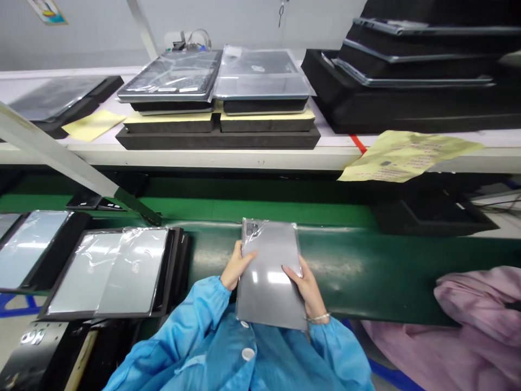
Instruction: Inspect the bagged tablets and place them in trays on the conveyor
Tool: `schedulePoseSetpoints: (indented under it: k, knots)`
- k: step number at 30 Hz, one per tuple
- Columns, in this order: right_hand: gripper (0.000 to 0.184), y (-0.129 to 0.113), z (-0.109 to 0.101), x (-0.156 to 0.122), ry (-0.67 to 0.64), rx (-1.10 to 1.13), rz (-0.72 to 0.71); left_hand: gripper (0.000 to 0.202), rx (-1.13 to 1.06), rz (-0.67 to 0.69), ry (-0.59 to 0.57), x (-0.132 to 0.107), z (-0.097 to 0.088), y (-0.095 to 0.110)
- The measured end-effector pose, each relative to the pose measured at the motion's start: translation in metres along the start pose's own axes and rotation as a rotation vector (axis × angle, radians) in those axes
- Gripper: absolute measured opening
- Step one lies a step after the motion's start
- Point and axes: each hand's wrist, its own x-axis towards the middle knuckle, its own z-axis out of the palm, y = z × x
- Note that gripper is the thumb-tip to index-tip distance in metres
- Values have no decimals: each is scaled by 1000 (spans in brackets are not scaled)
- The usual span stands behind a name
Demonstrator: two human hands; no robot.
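A grey tablet in a clear plastic sleeve is held up in front of my chest, its back with the camera block facing me. My left hand grips its left edge, thumb lying on the back. On the right edge, my right hand has its thumb across the back too. The fingers behind the tablet are hidden. To the left of my left arm, two silvery sleeved tablets lie side by side on a black foam tray.
A green work surface runs before me. On the white shelf, sleeved tablets rest on black foam, and a foam stack stands right. A yellow paper hangs over its edge. A person's pink sleeve is at right.
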Motion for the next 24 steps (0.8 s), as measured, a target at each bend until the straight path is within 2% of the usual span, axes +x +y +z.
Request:
schedulePoseSetpoints:
  k: [3, 5, 7, 10, 12, 14, 16, 19, 21, 24]
  knots:
    - [80, 41, 7, 30, -20, -46, 22, 45, 40, -92, 67, 20, -10, -49]
    - [74, 62, 14, 51, -43, -78, 12, 41, 83, -112, 112, 36, -16, -66]
    - [62, 75, 22, 76, -47, -118, -17, 42, 150, -86, 152, 56, -21, -69]
    - [46, 84, 30, 116, -5, -203, -57, 48, 312, -36, 205, 94, -26, -60]
    - [42, 90, 30, 137, 57, -283, -62, 52, 455, -56, 245, 115, -26, -55]
    - [39, 98, 28, 146, 129, -375, -51, 54, 598, -113, 272, 126, -24, -58]
    - [40, 110, 25, 144, 160, -455, -37, 55, 713, -179, 263, 125, -21, -69]
    - [50, 132, 17, 129, 113, -532, -23, 53, 825, -265, 216, 105, -18, -96]
    - [63, 145, 11, 118, 81, -563, -7, 53, 860, -315, 186, 84, -17, -114]
    - [93, 161, -1, 101, 60, -593, 55, 55, 835, -377, 128, 52, -22, -132]
